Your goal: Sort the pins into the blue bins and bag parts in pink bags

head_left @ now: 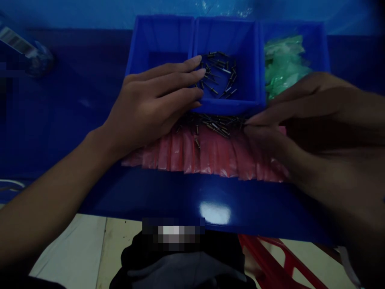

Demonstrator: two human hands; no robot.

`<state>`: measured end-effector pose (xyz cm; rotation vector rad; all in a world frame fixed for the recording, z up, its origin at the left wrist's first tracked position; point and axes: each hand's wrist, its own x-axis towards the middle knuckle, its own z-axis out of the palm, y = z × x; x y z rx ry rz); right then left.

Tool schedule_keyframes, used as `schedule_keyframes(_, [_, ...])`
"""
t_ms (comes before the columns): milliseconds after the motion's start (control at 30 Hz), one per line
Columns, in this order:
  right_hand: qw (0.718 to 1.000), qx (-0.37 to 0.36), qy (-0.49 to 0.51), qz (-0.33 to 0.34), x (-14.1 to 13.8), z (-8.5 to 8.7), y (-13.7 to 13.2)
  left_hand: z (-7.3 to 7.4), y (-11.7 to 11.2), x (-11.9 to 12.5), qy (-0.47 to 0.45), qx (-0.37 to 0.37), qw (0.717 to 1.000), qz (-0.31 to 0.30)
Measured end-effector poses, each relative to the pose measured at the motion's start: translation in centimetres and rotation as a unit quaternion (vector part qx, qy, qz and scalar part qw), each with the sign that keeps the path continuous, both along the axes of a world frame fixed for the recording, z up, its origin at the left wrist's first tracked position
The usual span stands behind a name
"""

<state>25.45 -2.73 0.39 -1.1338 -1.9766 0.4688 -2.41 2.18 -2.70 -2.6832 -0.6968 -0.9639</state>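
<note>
My left hand (156, 100) lies flat with its fingers stretched out, the fingertips reaching over the rim of the middle blue bin (249, 92) that holds several small dark pins (221, 74). My right hand (303, 120) comes in from the right, its fingers pressed together in a pinch at the edge of a loose heap of pins (216, 124). That heap rests on a row of red plastic bags (207, 154) spread on the blue table. I cannot make out whether the pinch holds a pin.
A left blue bin (159, 40) stands beside the middle one. The right blue bin (323, 44) holds green plastic bags (282, 66). The blue table's (180, 196) front edge lies near me, with a red stool frame (276, 261) and pale floor below.
</note>
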Motion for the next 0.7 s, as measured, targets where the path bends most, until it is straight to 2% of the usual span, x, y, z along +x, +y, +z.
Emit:
schedule_keyframes(133, [0.996, -0.043, 0.047, -0.058, 0.0, 0.0, -0.1, 0.0, -0.1, -0.1, 0.006, -0.011, 1.0, 0.005])
schedule_keyframes(267, [0.996, -0.063, 0.063, -0.022, 0.0, -0.1, 0.3, -0.1, -0.2, -0.1, 0.006, -0.007, 1.0, 0.012])
schedule_keyframes(367, [0.999, 0.018, -0.017, 0.048, 0.2, -0.6, 0.7, -0.1, -0.2, -0.1, 0.013, -0.005, 1.0, 0.012])
schedule_keyframes(467, [0.972, 0.127, -0.16, 0.114, 0.4, -1.4, 0.9, -0.1, -0.1, -0.2, 0.014, -0.007, 1.0, 0.015])
schedule_keyframes(567, [0.957, 0.118, -0.224, 0.141, 0.5, -2.3, 1.0, 0.0, -0.1, -0.2, 0.017, -0.01, 1.0, 0.02])
schedule_keyframes(633, [0.96, 0.085, -0.225, 0.144, 0.5, -2.7, 1.0, 0.0, -0.1, -0.2, 0.018, -0.01, 1.0, 0.019])
schedule_keyframes(700, [0.963, 0.087, -0.211, 0.144, 0.5, -2.8, 1.0, -0.1, -0.1, -0.2, 0.018, -0.016, 0.999, 0.023])
